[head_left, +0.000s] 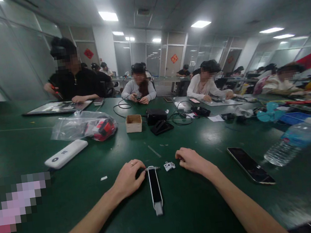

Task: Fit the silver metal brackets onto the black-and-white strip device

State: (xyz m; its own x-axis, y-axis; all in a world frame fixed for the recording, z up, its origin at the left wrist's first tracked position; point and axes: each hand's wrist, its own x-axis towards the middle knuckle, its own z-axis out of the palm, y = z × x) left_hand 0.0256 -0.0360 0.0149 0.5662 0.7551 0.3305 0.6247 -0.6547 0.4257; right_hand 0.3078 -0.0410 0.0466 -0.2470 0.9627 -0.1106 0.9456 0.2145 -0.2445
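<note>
A slim white device with a black strip (155, 187) lies lengthwise on the green table, its light grey end towards me. A short thin metallic rod (157, 168) crosses its far end. My left hand (129, 178), wearing a ring, rests on the table at the left, thumb and fingers curled closed around the rod's left end. To the right of the device lies a small whitish part with dark holes (169, 166). Just beyond that part is my right hand (191, 160), resting with its fingers curled in; whatever is under its fingertips is hidden.
A phone (250, 165) and a water bottle (291, 143) lie at right. On the left are a white power bank (66, 154) and a plastic bag with red-and-black contents (99, 127). Ahead stand a small box (134, 124) and black items (157, 116). Several people work across the table.
</note>
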